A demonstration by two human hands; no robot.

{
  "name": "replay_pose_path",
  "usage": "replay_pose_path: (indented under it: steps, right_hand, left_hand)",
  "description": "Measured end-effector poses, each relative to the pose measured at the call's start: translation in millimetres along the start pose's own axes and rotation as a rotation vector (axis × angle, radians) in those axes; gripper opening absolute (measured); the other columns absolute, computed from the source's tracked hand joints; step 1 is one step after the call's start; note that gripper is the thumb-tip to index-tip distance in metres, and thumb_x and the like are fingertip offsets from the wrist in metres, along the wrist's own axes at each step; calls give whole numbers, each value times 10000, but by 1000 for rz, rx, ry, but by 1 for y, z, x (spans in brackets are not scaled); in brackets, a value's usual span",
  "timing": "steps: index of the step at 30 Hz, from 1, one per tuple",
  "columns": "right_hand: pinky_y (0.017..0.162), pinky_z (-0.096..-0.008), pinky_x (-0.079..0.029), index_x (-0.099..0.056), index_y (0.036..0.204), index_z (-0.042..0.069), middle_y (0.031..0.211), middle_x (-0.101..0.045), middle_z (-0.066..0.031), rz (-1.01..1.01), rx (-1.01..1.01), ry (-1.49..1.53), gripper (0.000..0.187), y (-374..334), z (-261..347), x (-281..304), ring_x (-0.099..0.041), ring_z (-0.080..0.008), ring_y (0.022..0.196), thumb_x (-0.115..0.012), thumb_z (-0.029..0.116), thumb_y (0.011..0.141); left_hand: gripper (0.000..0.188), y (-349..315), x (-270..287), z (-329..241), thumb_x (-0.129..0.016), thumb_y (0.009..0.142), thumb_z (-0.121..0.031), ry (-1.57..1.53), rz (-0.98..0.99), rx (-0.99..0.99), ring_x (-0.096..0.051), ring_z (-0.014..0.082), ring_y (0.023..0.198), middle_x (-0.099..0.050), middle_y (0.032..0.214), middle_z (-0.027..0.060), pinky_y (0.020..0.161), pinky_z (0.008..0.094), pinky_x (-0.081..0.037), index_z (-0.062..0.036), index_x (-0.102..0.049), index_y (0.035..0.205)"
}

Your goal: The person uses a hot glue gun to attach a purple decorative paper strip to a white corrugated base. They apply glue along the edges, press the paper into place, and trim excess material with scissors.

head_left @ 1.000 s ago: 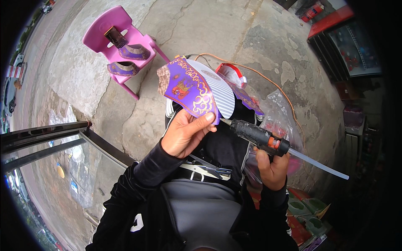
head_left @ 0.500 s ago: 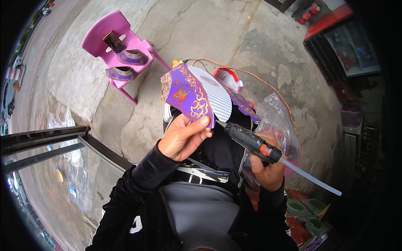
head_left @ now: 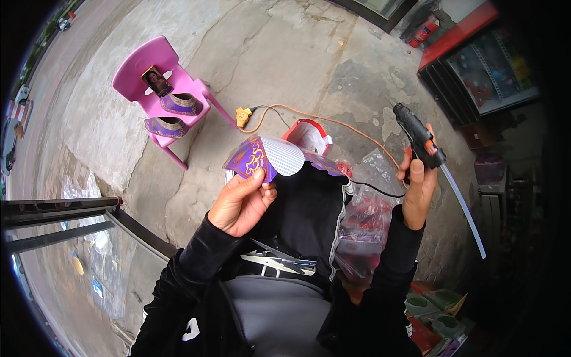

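My left hand (head_left: 242, 203) pinches the lower edge of a purple piece with gold scrollwork (head_left: 253, 159) between thumb and fingers. A rounded, pale blue-striped piece (head_left: 285, 156) sits directly behind it; whether they are joined cannot be seen. Held up at the right and well apart from them, a black hot glue gun (head_left: 419, 135) is gripped in my right hand (head_left: 420, 190), its nozzle toward the far side. From its back end a long translucent glue stick (head_left: 465, 214) hangs down. Another purple piece (head_left: 323, 163) rests over my right knee. Scissors (head_left: 279, 262) lie on my lap.
A pink chair (head_left: 151, 58) holds two purple-gold slipper-like pieces (head_left: 181, 105) and a small dark box (head_left: 156, 82). Beyond my knees are a red-and-white container (head_left: 309, 137) and an orange cord (head_left: 345, 125) with a yellow connector (head_left: 242, 116). A clear plastic bag (head_left: 364, 220) lies beside my right leg.
My right hand has swung the glue gun up and to the right, away from the purple piece. My left hand has shifted slightly, and the purple piece is now tilted flatter.
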State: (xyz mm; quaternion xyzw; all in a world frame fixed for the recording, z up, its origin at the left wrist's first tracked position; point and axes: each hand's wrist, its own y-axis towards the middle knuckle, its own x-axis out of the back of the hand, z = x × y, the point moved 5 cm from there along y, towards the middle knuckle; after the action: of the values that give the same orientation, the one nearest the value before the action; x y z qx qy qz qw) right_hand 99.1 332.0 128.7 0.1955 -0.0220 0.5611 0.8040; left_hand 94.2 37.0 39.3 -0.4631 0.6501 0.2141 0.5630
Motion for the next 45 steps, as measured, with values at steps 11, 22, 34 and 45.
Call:
replay_pose_path:
  steps: [11,22,34,45]
  right_hand:
    - [892,-414,-388,-240,1498,63,1193,-524,-126,-19,331,-1155,715,52,-144,-74,-498,-297,1019,-553,30,856]
    - [847,-380,-394,-203,1502,49,1183,-561,-114,13,281,-1327,800,59,-187,-84,-510,-268,961,-558,-37,791]
    - [732,-356,-400,-362,1425,20,970,-585,-87,396,501,-1153,668,1,-224,-154,-520,-230,871,-586,131,806]
    - [650,-326,-436,-618,982,33,810,-580,-84,225,106,-654,334,31,-141,-106,-534,-177,710,-631,353,886]
  left_hand:
    - [323,-4,7,-9,-567,963,-133,35,-45,-54,-535,121,823,-582,1016,46,751,271,-478,7,-478,1240]
    - [305,-8,3,-18,-543,974,-131,13,-24,-94,-524,122,833,-585,1010,52,751,270,-468,8,-487,1240]
    - [238,-10,-4,-16,-548,969,-105,4,-11,-76,-536,120,855,-569,998,41,792,283,-476,-12,-512,1184]
    - [203,-7,-6,-8,-558,964,-89,-19,-58,-50,-569,115,837,-607,1009,36,780,293,-486,-32,-535,1157]
